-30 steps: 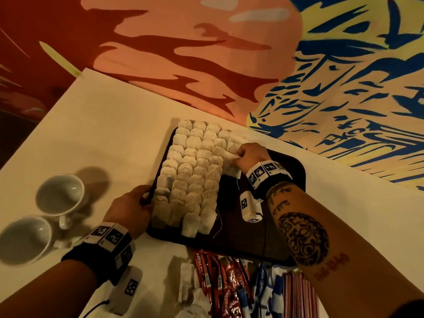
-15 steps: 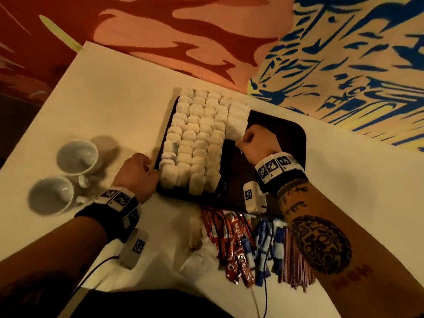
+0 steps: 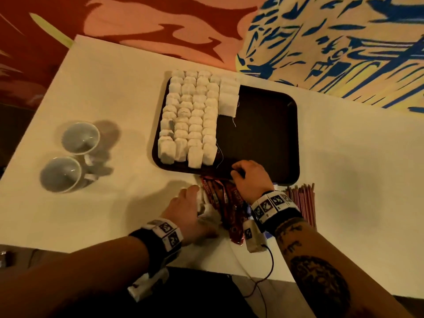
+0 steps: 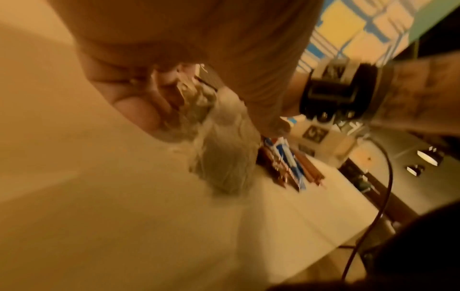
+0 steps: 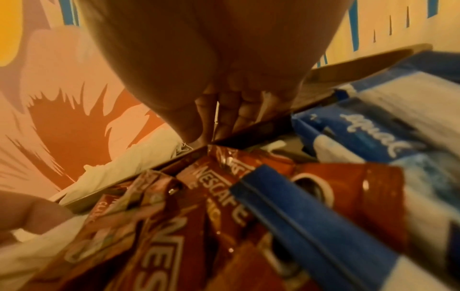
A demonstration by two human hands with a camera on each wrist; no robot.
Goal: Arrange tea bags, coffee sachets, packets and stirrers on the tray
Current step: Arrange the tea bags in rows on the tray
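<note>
So both hands have dropped away from the tea bag rows and come back to the supply pile on the desk at the near edge of the tray. A second ago the right hand was up at the fifth column and the left was steadying the tray's near-left corner; half a second ago both were already sliding nearer.

Now the left hand is on the loose tea bags, fingers curled into the clump. The right hand sits over the Nescafé sachets with fingers curled together, but whether it actually grips anything can't be told.

Looks like a reload: the fifth column only has a few bags, the tray's right half is bare, and the blue packets and stirrers are still off it.
</note>
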